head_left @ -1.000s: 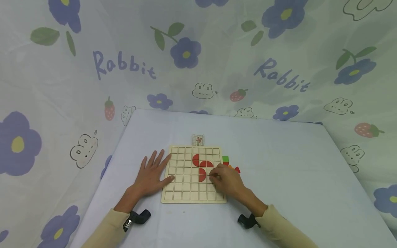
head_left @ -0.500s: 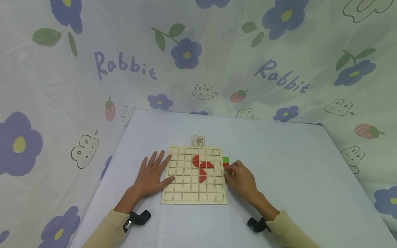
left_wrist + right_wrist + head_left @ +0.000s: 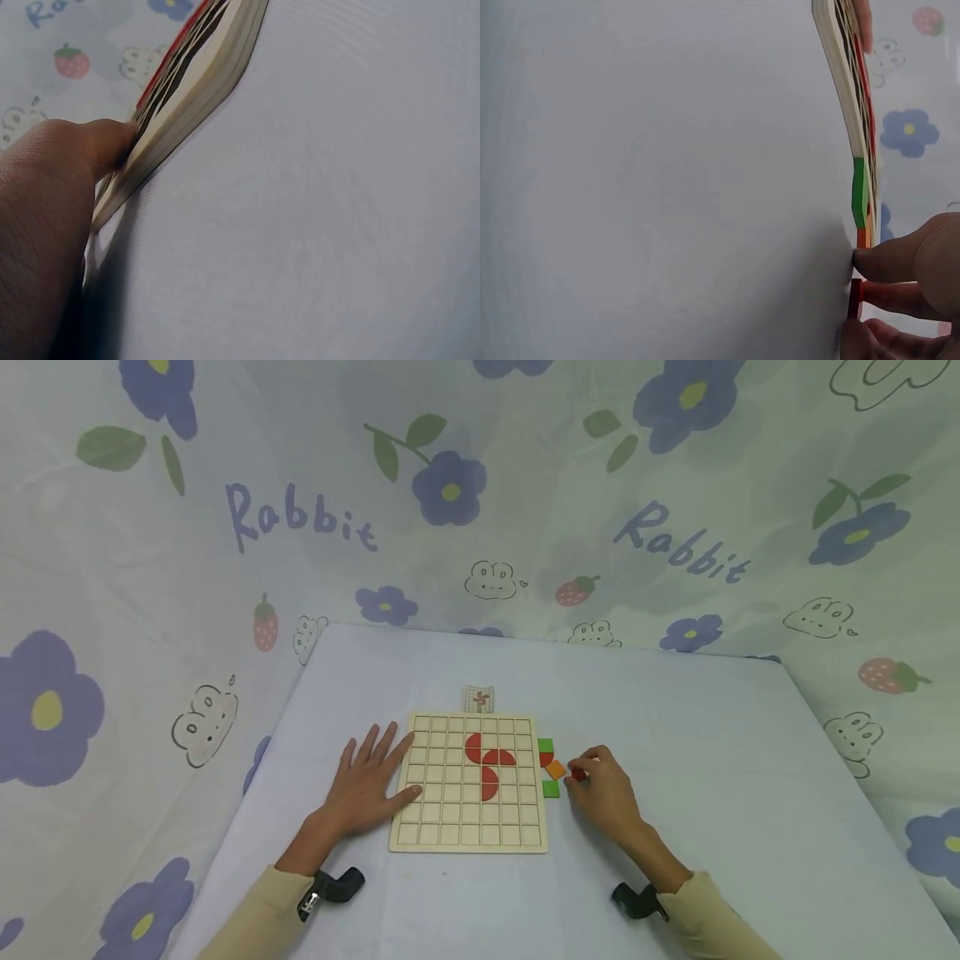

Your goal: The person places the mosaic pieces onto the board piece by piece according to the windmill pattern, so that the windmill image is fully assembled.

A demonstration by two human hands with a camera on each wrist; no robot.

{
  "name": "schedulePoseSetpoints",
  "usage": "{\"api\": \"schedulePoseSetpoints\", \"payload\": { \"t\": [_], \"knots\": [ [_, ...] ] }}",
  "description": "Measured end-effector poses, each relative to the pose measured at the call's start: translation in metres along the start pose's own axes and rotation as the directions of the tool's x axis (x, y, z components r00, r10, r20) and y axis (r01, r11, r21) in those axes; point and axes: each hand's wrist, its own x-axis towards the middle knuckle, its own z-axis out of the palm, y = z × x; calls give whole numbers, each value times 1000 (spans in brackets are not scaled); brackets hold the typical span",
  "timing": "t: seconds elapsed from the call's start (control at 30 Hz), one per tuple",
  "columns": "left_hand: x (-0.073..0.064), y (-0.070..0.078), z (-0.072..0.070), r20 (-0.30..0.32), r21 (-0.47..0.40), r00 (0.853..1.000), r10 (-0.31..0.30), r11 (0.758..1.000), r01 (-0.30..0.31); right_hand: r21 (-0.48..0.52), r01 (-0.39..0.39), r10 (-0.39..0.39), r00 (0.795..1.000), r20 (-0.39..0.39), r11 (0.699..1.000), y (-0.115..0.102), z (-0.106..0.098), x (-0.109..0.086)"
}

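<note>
My left hand lies flat with spread fingers at the left edge of a wooden grid board; its thumb touches the rim. Three red half-round shapes sit in the board's squares. Right of the board, my right hand has curled fingers around a small red tile, also visible as a red tile between thumb and fingers in the right wrist view. The tile's outline is partly hidden by the fingers. Nearby lie an orange tile and a green tile.
Another green tile and a red rounded tile lie against the board's right edge. A small picture card with a pinwheel pattern stands behind the board. White cloth covers the table, with a patterned curtain behind.
My right hand has moved from over the board to the right, onto the loose tiles, uncovering the orange and near green tiles. The left hand and the red shapes on the board have stayed put.
</note>
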Motion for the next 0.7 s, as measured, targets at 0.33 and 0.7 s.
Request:
{"api": "schedulePoseSetpoints", "payload": {
  "t": [0.33, 0.7],
  "knots": [
    [0, 2, -2, 2, -1, 1000, -3, 1000, 3, 82, -35, 32, 998, 46, 996, 11, -8, 5],
    [-1, 1, -2, 8, 5, 1000, -1, 1000, 1, 214, 27, -25, 1000, -11, 977, 4, -10, 13]
  ]
}}
